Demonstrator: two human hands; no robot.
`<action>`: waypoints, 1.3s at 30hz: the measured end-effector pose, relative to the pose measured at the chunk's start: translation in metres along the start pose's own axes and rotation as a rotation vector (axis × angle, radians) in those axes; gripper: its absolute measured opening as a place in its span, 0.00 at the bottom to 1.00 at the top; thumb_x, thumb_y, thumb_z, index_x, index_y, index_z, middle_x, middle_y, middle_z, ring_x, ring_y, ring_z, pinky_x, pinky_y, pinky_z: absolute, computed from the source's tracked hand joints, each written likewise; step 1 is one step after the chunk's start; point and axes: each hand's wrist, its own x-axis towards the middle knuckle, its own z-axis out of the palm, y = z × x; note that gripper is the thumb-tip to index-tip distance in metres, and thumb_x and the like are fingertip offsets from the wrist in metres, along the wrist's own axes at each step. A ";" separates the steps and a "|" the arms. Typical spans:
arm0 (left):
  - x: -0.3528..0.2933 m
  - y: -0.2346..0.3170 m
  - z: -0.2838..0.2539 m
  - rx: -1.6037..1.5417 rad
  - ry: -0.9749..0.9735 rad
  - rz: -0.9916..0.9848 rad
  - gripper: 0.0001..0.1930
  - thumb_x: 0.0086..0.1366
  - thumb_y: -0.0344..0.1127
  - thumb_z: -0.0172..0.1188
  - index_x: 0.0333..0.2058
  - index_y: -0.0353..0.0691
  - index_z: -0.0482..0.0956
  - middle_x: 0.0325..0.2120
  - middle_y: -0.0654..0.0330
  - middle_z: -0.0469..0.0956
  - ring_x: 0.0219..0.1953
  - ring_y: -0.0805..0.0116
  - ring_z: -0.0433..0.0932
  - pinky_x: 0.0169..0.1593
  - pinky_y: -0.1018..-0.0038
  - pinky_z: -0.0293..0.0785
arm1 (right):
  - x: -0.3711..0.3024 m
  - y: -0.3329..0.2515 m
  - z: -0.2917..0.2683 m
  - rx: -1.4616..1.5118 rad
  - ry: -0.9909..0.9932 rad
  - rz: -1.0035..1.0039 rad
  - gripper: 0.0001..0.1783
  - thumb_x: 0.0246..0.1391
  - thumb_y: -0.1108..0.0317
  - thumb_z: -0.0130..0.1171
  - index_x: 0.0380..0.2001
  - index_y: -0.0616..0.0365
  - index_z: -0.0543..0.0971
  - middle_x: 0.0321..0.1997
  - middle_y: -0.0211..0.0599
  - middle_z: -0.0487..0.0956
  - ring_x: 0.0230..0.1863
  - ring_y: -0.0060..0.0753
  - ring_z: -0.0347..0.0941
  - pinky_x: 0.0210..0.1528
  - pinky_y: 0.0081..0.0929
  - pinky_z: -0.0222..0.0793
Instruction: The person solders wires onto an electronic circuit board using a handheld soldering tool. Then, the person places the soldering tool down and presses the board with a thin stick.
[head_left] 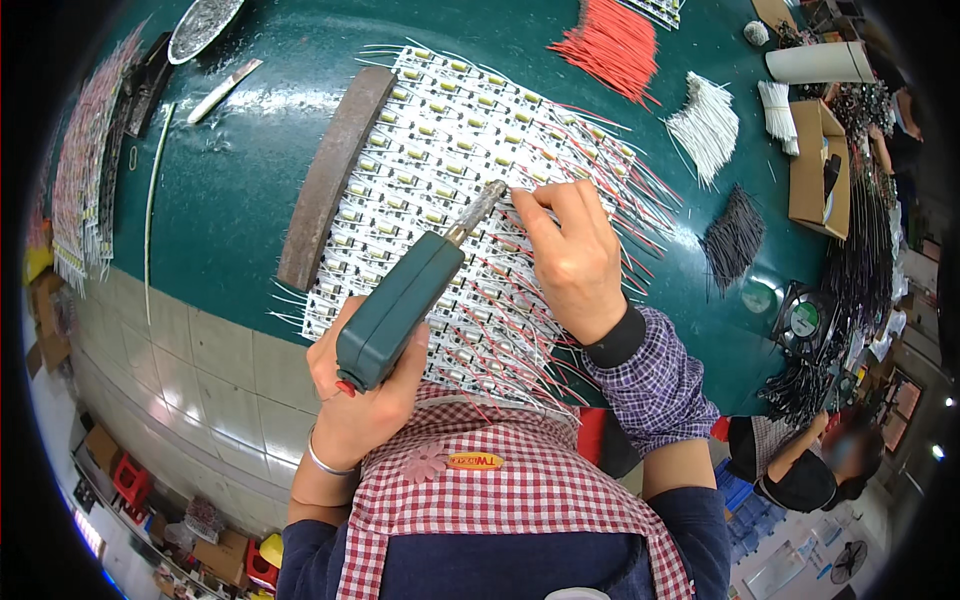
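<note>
My left hand (362, 428) is wrapped round a green soldering gun (400, 305), its metal tip pointing up and to the right. The tip reaches down to a panel of small white circuit boards (425, 160) set in rows, each with yellowish parts on it. Close by the tip, my right hand (578, 262) is closed in a pinch over the panel; what sits between thumb and finger is too small to name. Red wires (640, 175) stick out along the panel's right side, with dark ones among them lower down. A brown curved bar (335, 180) lies along its left edge.
Bundles of red wires (612, 50), white wires (703, 128) and black wires (735, 238) lie on the green table (250, 190). At left are a metal dish (203, 28), a white-handled tool (225, 90) and stacked wired panels (85, 170). A cardboard box (820, 175) and another person (800, 470) are at right.
</note>
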 end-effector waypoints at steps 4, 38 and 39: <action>-0.002 -0.001 -0.001 0.030 0.002 0.027 0.07 0.55 0.20 0.67 0.34 0.29 0.83 0.29 0.54 0.80 0.24 0.67 0.78 0.28 0.73 0.73 | 0.000 -0.001 0.000 0.001 0.006 -0.004 0.18 0.42 0.80 0.61 0.42 0.70 0.81 0.35 0.40 0.73 0.37 0.39 0.70 0.34 0.31 0.71; -0.030 -0.005 -0.007 -0.103 0.053 -0.064 0.09 0.53 0.18 0.68 0.34 0.30 0.83 0.31 0.52 0.81 0.27 0.64 0.80 0.31 0.72 0.76 | -0.018 -0.012 0.005 0.046 0.051 0.002 0.19 0.41 0.79 0.61 0.42 0.64 0.81 0.34 0.36 0.74 0.36 0.38 0.70 0.33 0.32 0.71; -0.030 -0.004 -0.007 -0.114 0.050 -0.090 0.09 0.53 0.19 0.68 0.34 0.30 0.83 0.31 0.52 0.81 0.27 0.64 0.81 0.31 0.72 0.76 | -0.018 -0.012 0.004 0.047 0.051 0.002 0.19 0.41 0.79 0.61 0.42 0.64 0.81 0.34 0.36 0.74 0.36 0.38 0.70 0.33 0.32 0.71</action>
